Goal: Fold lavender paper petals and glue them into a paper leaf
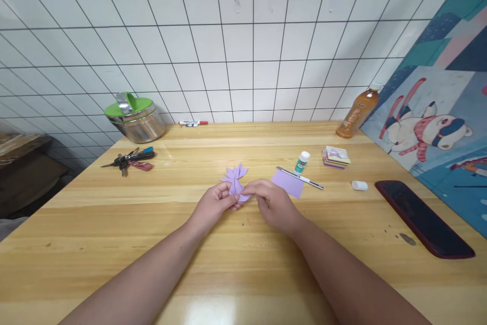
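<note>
The left hand pinches the purple paper between thumb and fingers, over the middle of the bench. The right hand is curled, index fingertip at the paper's right side; whether it grips or only touches, I cannot tell. Too hard a pinch, or the hands pulling apart, could crease or tear the paper, and its thin points look likeliest to bend. A rightward sweep of the right hand might drag the sheet just beside it, roll the pen lying across it, or tip the narrow, upright glue.

Farther toward the bench's right edge are the notes, a white cap on its side, which could roll if knocked, and the phone, near dark marks in the wood. The bottle stands at the far right corner, markers lie along the far edge, the pot fills the far left corner, and keys lie near the left edge. White tiles rise behind; a bear mural flanks the right.
</note>
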A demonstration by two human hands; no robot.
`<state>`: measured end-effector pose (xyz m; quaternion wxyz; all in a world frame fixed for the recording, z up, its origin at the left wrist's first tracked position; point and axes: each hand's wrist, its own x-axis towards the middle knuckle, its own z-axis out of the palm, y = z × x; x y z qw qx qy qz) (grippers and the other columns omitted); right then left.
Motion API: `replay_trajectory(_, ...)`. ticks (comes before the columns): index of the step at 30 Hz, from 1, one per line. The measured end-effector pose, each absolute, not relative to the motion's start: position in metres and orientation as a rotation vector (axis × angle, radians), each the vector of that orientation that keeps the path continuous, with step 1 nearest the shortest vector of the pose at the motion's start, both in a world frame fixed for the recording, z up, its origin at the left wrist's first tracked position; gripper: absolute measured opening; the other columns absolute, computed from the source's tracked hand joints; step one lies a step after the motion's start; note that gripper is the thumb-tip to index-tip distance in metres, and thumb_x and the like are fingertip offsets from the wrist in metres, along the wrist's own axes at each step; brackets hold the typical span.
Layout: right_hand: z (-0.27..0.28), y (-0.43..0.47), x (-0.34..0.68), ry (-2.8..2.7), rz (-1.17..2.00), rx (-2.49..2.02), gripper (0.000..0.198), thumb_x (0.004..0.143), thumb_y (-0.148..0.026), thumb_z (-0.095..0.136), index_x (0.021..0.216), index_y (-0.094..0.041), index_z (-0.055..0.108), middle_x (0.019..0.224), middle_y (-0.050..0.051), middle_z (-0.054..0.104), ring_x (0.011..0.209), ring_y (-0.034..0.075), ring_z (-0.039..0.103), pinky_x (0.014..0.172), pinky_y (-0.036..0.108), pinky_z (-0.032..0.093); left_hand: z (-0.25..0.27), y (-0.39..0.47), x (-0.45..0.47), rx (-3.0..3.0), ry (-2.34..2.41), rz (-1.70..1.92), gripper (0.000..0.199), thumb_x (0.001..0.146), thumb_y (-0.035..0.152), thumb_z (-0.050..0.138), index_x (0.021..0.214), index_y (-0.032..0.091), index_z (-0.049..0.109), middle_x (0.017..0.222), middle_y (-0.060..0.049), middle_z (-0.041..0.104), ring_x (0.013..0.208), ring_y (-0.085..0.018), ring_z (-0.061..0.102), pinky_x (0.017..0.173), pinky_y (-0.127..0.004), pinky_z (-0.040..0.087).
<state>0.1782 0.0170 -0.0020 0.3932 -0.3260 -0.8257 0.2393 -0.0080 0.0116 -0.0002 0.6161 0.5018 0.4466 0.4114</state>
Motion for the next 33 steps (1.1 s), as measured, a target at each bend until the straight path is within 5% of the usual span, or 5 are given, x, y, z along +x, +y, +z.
replay_trajectory(11,-0.0027,0.0162,0.1746,-2.161,0.437,-0.935,0.008,0.082,-0.021,0.058,0.085,-0.023,0.066,0.089,0.001,0.069,0.084,0.014,0.061,0.079,0.027,0.043,-0.0096,0.0124,-0.0092,1.120,0.930,0.984,0.024,0.070,0.032,0.069,0.086,0.015,0.060,0.071,-0.003,0.063,0.063,-0.012,0.055,0.060,-0.023,0.041)
replay_trajectory(21,-0.0023,0.0151,0.1762,-2.227,0.439,-0.847,0.034,0.077,-0.013,0.056,0.109,-0.025,0.061,0.106,0.004,0.066,0.098,0.016,0.058,0.086,0.031,0.044,-0.0097,0.0123,-0.0088,1.085,0.900,1.009,0.023,0.070,0.031,0.070,0.084,0.015,0.062,0.071,-0.003,0.062,0.063,-0.012,0.054,0.060,-0.023,0.040)
replay_trajectory(33,-0.0068,0.0183,0.1743,-2.165,0.405,-0.963,0.015,0.084,-0.018,0.053,0.091,-0.022,0.066,0.089,0.002,0.069,0.083,0.014,0.059,0.076,0.027,0.044,-0.0026,0.0098,-0.0022,1.231,0.981,0.962,0.024,0.072,0.034,0.067,0.085,0.014,0.062,0.074,-0.003,0.063,0.067,-0.013,0.057,0.064,-0.024,0.043)
